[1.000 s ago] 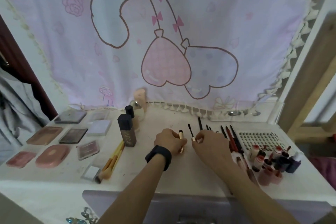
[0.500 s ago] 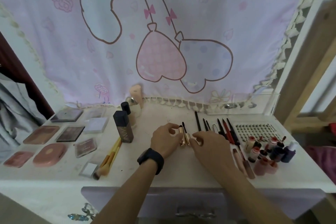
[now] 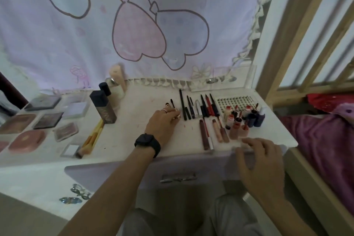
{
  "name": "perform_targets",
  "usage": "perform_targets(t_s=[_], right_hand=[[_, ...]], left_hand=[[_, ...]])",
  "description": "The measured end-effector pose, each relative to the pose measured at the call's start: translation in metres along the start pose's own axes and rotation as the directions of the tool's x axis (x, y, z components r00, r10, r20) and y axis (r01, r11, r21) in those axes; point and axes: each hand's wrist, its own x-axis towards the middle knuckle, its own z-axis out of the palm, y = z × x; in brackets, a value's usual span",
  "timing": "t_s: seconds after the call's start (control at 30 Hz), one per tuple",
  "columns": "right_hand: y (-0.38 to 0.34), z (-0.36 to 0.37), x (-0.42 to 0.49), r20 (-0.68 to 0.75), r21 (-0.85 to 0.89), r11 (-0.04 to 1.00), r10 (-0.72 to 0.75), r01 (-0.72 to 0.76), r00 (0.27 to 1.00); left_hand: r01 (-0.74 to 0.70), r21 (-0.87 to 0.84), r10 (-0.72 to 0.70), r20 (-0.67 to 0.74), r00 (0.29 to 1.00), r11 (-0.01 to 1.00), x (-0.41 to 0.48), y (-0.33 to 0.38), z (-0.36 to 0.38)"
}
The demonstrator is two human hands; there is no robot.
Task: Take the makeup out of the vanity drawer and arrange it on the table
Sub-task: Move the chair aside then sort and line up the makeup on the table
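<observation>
The right hand (image 3: 262, 163) has left the middle of the table (image 3: 126, 138) and now lies at its front right edge, low in the frame, fingers spread and straight, holding nothing. The left hand (image 3: 162, 124), black watch (image 3: 147, 144) on its wrist, remains mid-table, fingers curled over a small gold tube (image 3: 177, 116), well apart from the right. Nearest, at the bottom, are grey-trousered knees (image 3: 191, 220), then the lavender drawer (image 3: 115, 174), which looks closed, with one metal handle (image 3: 179, 177). On the white top, nine flat compacts (image 3: 26, 141) fill the left, as far as I can count, beside a bundle of yellow-handled brushes (image 3: 93, 136). A bare strip runs between the brushes and the left hand. Right of centre four glosses (image 3: 204, 134) lie near the front edge, with a cluster of small bottles (image 3: 243, 119) towards the right corner. Beyond stands a row of about seven pencils (image 3: 182, 104), one stud sheet (image 3: 235, 101), and four upright bottles (image 3: 103, 107) centre left. A pink cartoon curtain (image 3: 134, 34) closes the back; a wooden frame (image 3: 287, 44) and pink bedding (image 3: 325, 140) hem the right.
</observation>
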Motion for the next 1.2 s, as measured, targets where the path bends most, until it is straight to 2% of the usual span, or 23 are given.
perform_targets(t_s=[0.1,0.2,0.4,0.77,1.2], right_hand=[[0.028,0.001,0.003,-0.064,-0.119,0.99,0.073,-0.08,0.995],[0.047,0.008,0.003,-0.031,-0.2,0.974,0.105,-0.109,0.994],[0.057,0.026,-0.005,-0.013,-0.141,0.986,0.091,-0.092,0.996],[0.058,0.026,-0.005,0.007,-0.159,0.983,0.094,-0.092,0.995],[0.063,0.024,-0.005,0.035,-0.182,0.98,0.083,-0.075,0.996]], left_hand=[[0.025,-0.002,-0.025,0.0,1.0,1.0,0.0,0.003,0.004],[0.043,-0.023,-0.043,-0.002,0.999,0.999,0.0,0.002,0.005],[0.049,-0.028,-0.048,0.009,0.999,0.998,0.001,-0.001,0.006],[0.028,-0.01,-0.028,-0.003,1.0,1.0,0.001,0.0,0.006],[0.086,-0.004,-0.086,0.032,0.996,0.996,0.0,0.007,-0.004]])
